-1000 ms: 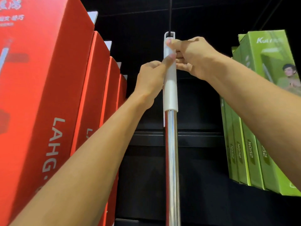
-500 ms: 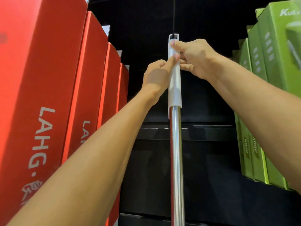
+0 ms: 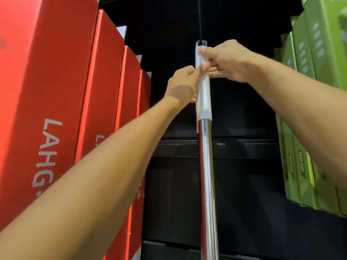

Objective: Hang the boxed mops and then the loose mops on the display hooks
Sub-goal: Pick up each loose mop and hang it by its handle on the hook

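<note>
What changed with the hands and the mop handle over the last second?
Little changed. The view shifted, so the red boxes loom larger and the green boxes sit nearer the frame's edge. The left hand and right hand still hold the white grip of the mop handle, its top loop still at the hook.

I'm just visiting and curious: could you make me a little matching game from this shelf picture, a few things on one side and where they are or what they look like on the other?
Things:
1. red boxes
2. green boxes
3. mop pole
4. white handle grip

Descriptions:
A. shiny metal, in the middle
B. gripped by both hands, top loop by a black hook
C. hanging in a row on the left
D. hanging on the right

Pairs: 1-C, 2-D, 3-A, 4-B
</note>
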